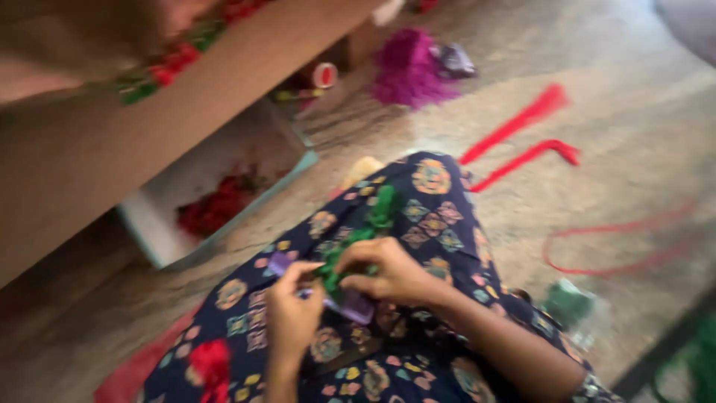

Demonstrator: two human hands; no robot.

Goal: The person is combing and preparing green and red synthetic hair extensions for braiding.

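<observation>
Lower centre of the frame: left hand (292, 313) and right hand (388, 272) are both pinching green thread (350, 250) on a purple card (350, 302); a loosening pinch could let strands slip.

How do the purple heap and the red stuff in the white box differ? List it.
The purple fluffy heap lies loose on the bare floor, far from both hands; the red pile sits inside the white box. The purple heap is mounded high; the red pile spreads low. Both look like soft, fluffy material, blurred here.
</observation>
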